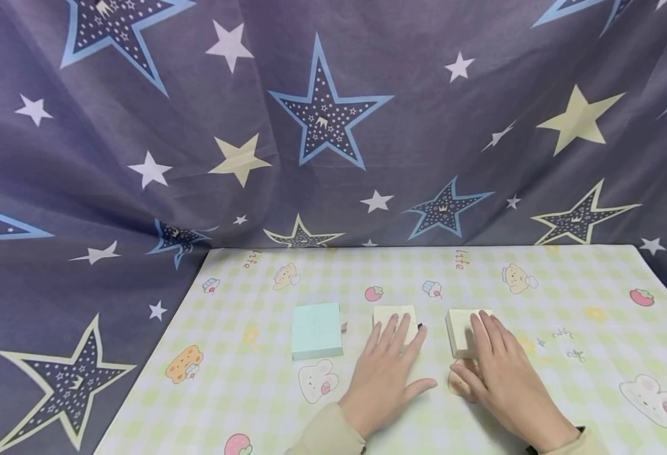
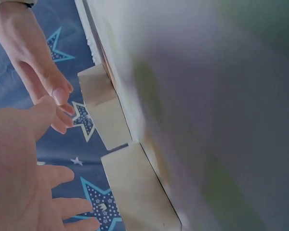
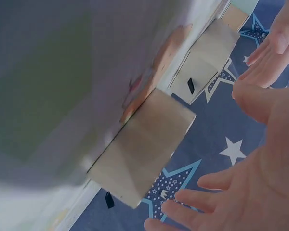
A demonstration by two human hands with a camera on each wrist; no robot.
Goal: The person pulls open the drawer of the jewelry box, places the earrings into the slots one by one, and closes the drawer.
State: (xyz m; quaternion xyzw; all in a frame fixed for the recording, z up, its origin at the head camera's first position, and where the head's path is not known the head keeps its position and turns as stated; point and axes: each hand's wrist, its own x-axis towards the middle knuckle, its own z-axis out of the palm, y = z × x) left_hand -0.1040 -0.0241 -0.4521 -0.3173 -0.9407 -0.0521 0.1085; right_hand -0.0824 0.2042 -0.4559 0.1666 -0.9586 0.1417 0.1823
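Left hand point(image 1: 383, 379) and right hand point(image 1: 506, 379), fingers point(image 1: 399, 336) spread, over cream boxes point(image 1: 459, 323); cloth point(image 1: 208, 407) reads "life"

Left hand point(image 1: 383, 374): bare, fingers slender. Behind its wrist, a plain cream left sleeve point(image 1: 327, 433), fabric softly creased, ending at the wrist. A dark sliver point(image 1: 363, 450) shows at the cuff's thumb side; item not identifiable.

Right hand point(image 1: 506, 373): bare; thumbnail point(image 2: 61, 95) short and rounded. Behind its wrist, a matching cream right sleeve point(image 1: 580, 446). Black material point(image 1: 580, 430) shows at the cuff edge; its nature cannot be determined.
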